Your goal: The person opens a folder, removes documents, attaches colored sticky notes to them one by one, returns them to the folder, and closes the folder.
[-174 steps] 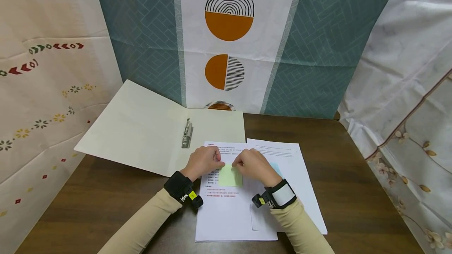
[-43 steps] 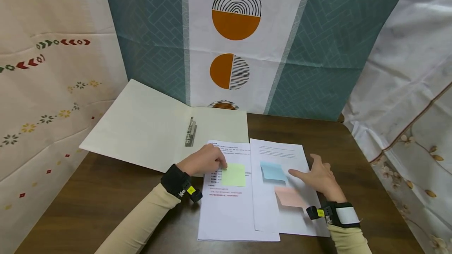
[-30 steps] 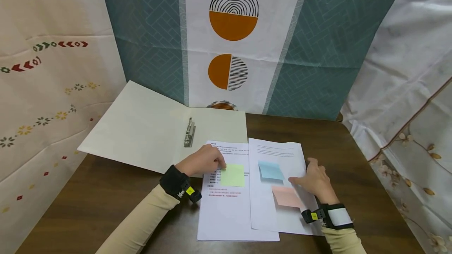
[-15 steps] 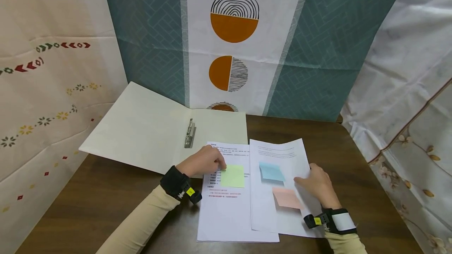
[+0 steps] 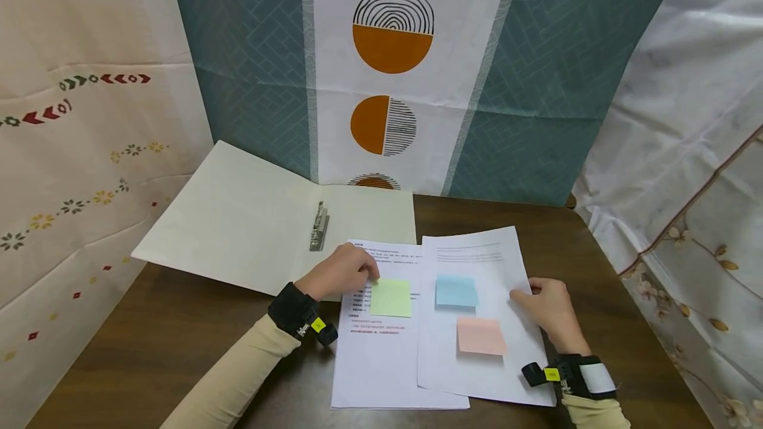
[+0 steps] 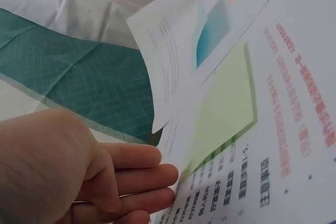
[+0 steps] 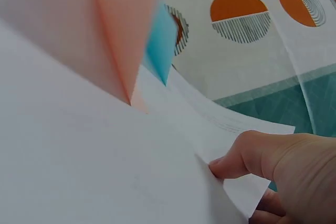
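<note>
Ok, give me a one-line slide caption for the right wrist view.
Right hand pinches the edge of a white sheet bearing a pink sticky note and a blue sticky note.

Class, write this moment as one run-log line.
left hand: fingers at corner of green note | right hand: pinches edge of sheet bearing blue note and pink note | folder: open

a white sheet (image 5: 453,373), right side lifted and bowed, carries a blue note (image 5: 456,290) and a pink note (image 5: 480,336); it overlaps a printed page (image 5: 378,369) bearing a green note (image 5: 391,298).
</note>
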Demonstrator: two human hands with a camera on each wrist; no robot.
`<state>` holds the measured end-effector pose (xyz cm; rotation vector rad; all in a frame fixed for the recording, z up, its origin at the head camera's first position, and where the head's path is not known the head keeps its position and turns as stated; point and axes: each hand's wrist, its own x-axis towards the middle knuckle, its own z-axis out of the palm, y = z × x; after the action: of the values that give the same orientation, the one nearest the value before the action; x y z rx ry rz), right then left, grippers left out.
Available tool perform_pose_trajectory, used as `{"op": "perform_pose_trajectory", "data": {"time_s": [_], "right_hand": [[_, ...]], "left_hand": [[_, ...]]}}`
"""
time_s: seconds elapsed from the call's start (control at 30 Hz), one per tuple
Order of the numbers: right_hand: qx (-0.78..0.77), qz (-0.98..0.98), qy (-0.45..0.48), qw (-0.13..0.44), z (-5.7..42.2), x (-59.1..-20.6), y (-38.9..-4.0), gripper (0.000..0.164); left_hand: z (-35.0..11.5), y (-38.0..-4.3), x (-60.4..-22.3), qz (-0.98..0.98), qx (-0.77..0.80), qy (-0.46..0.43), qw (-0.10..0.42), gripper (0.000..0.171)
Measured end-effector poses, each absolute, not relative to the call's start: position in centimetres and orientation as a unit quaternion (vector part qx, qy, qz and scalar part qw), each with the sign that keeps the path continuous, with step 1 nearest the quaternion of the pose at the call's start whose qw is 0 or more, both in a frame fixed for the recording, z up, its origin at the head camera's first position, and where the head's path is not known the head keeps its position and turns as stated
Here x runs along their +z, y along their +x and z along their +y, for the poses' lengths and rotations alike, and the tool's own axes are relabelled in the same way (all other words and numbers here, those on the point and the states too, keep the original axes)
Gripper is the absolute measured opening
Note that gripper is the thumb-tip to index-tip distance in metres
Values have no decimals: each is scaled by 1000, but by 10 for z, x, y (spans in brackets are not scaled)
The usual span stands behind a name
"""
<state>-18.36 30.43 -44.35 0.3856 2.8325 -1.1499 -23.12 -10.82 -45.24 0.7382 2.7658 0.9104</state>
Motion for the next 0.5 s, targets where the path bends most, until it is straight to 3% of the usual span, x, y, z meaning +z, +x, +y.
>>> {"op": "perform_pose_trajectory", "data": {"time_s": [0.5], "right_hand": [[-497,848,160,92,307,-437,-182,70]], "left_hand": [[-134,-238,-437,934,327,141,36,22]]}}
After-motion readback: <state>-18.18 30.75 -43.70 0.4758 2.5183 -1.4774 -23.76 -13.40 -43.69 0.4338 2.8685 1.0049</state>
